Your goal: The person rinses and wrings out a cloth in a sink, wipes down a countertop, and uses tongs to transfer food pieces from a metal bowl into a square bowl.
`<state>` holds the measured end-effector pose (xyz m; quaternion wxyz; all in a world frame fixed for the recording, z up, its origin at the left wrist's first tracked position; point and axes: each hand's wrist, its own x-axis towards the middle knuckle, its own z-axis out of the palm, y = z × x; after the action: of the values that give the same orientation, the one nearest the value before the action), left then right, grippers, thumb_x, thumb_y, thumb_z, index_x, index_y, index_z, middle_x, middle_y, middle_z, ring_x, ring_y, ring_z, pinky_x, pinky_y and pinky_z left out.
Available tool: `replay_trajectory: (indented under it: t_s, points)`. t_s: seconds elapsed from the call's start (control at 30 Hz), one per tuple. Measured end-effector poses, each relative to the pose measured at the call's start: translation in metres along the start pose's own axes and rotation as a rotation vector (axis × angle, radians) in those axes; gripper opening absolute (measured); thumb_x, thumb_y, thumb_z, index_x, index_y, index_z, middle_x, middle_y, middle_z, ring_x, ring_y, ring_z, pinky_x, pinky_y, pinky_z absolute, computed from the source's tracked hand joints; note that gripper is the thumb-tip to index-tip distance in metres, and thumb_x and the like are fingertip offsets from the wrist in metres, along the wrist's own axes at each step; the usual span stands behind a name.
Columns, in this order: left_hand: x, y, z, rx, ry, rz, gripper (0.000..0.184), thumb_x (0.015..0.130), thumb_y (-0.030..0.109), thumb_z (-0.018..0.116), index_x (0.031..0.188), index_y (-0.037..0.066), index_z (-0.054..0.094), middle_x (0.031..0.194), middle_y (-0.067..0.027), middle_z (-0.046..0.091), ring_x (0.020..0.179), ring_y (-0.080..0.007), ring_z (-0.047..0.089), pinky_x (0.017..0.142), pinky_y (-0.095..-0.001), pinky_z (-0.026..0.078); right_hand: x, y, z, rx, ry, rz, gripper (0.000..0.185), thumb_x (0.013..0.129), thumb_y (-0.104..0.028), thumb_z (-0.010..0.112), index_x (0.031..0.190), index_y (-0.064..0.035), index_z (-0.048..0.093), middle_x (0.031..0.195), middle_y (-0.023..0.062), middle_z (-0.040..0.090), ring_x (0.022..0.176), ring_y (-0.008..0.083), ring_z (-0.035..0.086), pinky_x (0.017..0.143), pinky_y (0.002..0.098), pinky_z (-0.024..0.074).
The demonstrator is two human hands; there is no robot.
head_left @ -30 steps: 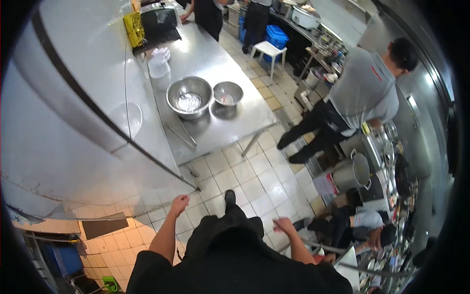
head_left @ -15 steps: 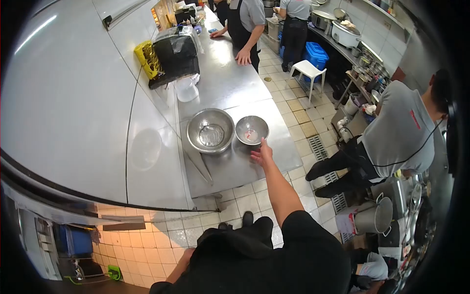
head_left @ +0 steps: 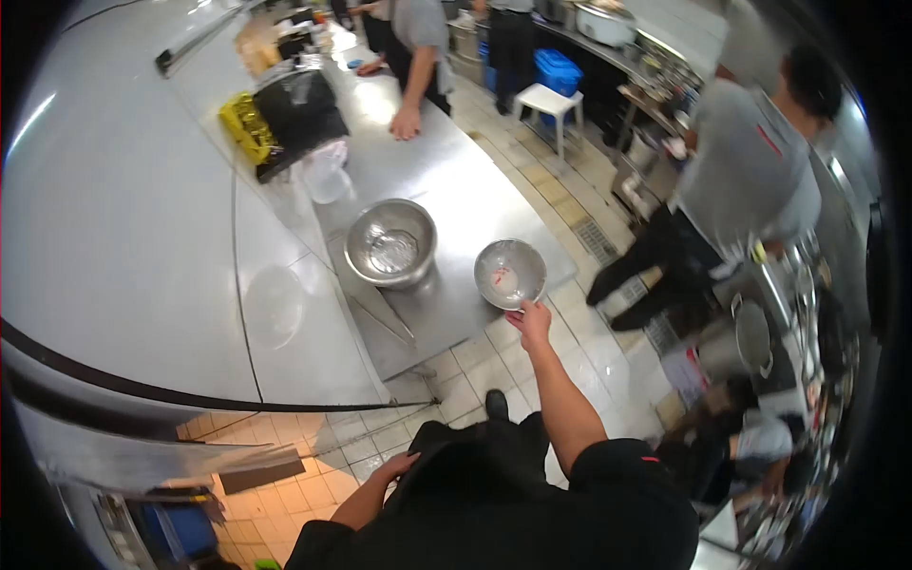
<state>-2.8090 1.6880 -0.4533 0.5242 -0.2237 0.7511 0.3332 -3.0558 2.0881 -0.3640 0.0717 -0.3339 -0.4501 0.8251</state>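
My right hand (head_left: pixel 532 324) grips the near rim of a small steel bowl (head_left: pixel 524 256), which has some red and whitish bits at its bottom. The bowl is over the right front edge of the steel table (head_left: pixel 465 204). To its left a larger steel bowl (head_left: pixel 367 249) stands on the table, its shiny bottom showing. Metal tongs (head_left: pixel 382 321) lie in front of that bowl. Down by my waist, against the dark apron, is my left hand (head_left: pixel 399 465); its fingers are partly hidden and what they do is unclear.
A clear plastic container (head_left: pixel 326 180), a black bag (head_left: pixel 302 119) and a yellow packet (head_left: pixel 249 128) are along the wall side. A person across the table rests a hand (head_left: pixel 406 123) on it. Another person (head_left: pixel 750 161) stands at the right, near a large pot (head_left: pixel 738 340) and a floor drain (head_left: pixel 596 240).
My right hand reached out from my side, took hold of the small bowl and moved it right and nearer to me, off its place beside the larger bowl.
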Motion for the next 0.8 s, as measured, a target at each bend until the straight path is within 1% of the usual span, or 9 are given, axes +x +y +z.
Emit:
replay_trajectory:
  t_s: [0.07, 0.2, 0.27, 0.37, 0.47, 0.53, 0.57, 0.7, 0.8]
  points:
    - [0.029, -0.011, -0.006, 0.168, -0.102, 0.021, 0.061, 0.088, 0.049, 0.055, 0.127, 0.001, 0.054, 0.109, -0.021, 0.065, 0.109, -0.03, 0.061, 0.09, -0.0354, 0.05, -0.066, 0.024, -0.056, 0.023, 0.066, -0.01, 0.02, 0.084, -0.006, 0.054, 0.099, 0.0068, 0.053, 0.088, 0.0177, 0.064, 0.068, 0.0276, 0.067, 0.064, 0.0396, 0.0598]
    - [0.067, -0.02, -0.019, 0.58, -0.315, 0.224, 0.06, 0.088, 0.048, 0.056, 0.126, 0.001, 0.054, 0.109, -0.0211, 0.065, 0.109, -0.0305, 0.061, 0.09, -0.0358, 0.05, -0.207, 0.048, -0.159, -0.031, 0.31, -0.063, 0.016, 0.083, -0.01, 0.059, 0.09, 0.0051, 0.057, 0.076, 0.0134, 0.065, 0.066, 0.0232, 0.068, 0.062, 0.0368, 0.0595]
    - [0.077, -0.011, -0.02, 0.755, -0.414, 0.282, 0.06, 0.088, 0.047, 0.056, 0.126, 0.001, 0.054, 0.109, -0.0212, 0.065, 0.109, -0.0308, 0.061, 0.09, -0.036, 0.05, -0.289, 0.063, -0.197, -0.073, 0.477, -0.096, 0.013, 0.083, -0.009, 0.06, 0.082, 0.0038, 0.058, 0.07, 0.0125, 0.064, 0.061, 0.0201, 0.067, 0.057, 0.0328, 0.0578]
    - [0.083, 0.03, -0.001, 1.025, -0.49, 0.336, 0.059, 0.088, 0.046, 0.056, 0.125, 0.001, 0.055, 0.109, -0.0212, 0.065, 0.108, -0.0312, 0.061, 0.09, -0.0363, 0.05, -0.398, 0.082, -0.242, -0.023, 0.639, -0.107, 0.015, 0.08, -0.011, 0.06, 0.077, 0.0037, 0.058, 0.067, 0.0123, 0.065, 0.059, 0.019, 0.067, 0.055, 0.0314, 0.0568]
    - [0.071, 0.076, 0.052, 1.259, -0.505, 0.407, 0.058, 0.088, 0.046, 0.057, 0.125, 0.001, 0.055, 0.109, -0.0213, 0.065, 0.108, -0.0316, 0.061, 0.09, -0.0366, 0.05, -0.513, 0.12, -0.281, 0.026, 0.812, -0.128, 0.017, 0.079, -0.012, 0.06, 0.074, 0.0039, 0.058, 0.067, 0.0126, 0.065, 0.058, 0.0184, 0.067, 0.055, 0.0309, 0.0563]
    - [0.058, 0.096, 0.098, 1.376, -0.495, 0.47, 0.057, 0.088, 0.045, 0.057, 0.125, 0.001, 0.055, 0.109, -0.0213, 0.065, 0.108, -0.0318, 0.061, 0.09, -0.0368, 0.05, -0.569, 0.159, -0.306, 0.051, 0.9, -0.169, 0.018, 0.078, -0.013, 0.06, 0.072, 0.004, 0.059, 0.067, 0.013, 0.066, 0.058, 0.0181, 0.067, 0.055, 0.031, 0.0561]
    - [0.049, 0.106, 0.12, 1.411, -0.496, 0.487, 0.057, 0.088, 0.045, 0.057, 0.125, 0.001, 0.055, 0.109, -0.0213, 0.065, 0.108, -0.0319, 0.061, 0.09, -0.0369, 0.05, -0.587, 0.168, -0.315, 0.145, 0.926, -0.189, 0.018, 0.078, -0.014, 0.062, 0.072, 0.0034, 0.06, 0.066, 0.0118, 0.065, 0.057, 0.0179, 0.067, 0.055, 0.0311, 0.0561]
    - [0.004, 0.097, 0.232, 1.58, -0.488, 0.608, 0.056, 0.088, 0.044, 0.057, 0.124, 0.0, 0.055, 0.109, -0.0214, 0.065, 0.107, -0.0324, 0.061, 0.09, -0.0373, 0.05, -0.714, 0.23, -0.351, 0.361, 1.039, -0.258, 0.018, 0.078, -0.015, 0.063, 0.075, 0.0029, 0.063, 0.066, 0.0101, 0.065, 0.058, 0.0172, 0.066, 0.056, 0.0305, 0.0558]
    - [-0.025, 0.06, 0.317, 1.755, -0.561, 0.685, 0.055, 0.088, 0.043, 0.058, 0.124, 0.0, 0.056, 0.109, -0.0215, 0.065, 0.107, -0.0328, 0.061, 0.09, -0.0376, 0.049, -0.796, 0.269, -0.379, 0.504, 1.185, -0.328, 0.018, 0.079, -0.014, 0.064, 0.081, 0.0032, 0.064, 0.068, 0.0089, 0.066, 0.06, 0.0163, 0.066, 0.058, 0.0296, 0.0558]
